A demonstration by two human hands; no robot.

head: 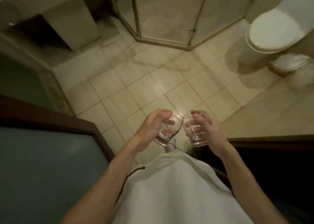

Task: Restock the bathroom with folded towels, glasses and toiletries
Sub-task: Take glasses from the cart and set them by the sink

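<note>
Holding 2 clear glasses, one per hand, at waist height over the tiled floor (136, 91), by a dark-framed door (51, 115) w/ frosted panel on the left.

- L hand (152, 124): fingers curled round left glass (168, 132); glass tilted, mouth twd the other hand.
- R hand (206, 126): fingers and thumb wrapped round right glass (195, 136); thick base lowest, also tilted.
- Glasses: rims v. close btwn the hands; touching or not, cannot tell. Both look empty.
- Shower enclosure (169, 16): top centre, glass panels, metal frame.
- Toilet (271, 29): top right, lid down.
- White crumpled item (290, 63): beside toilet base, too blurred to ID.
</note>
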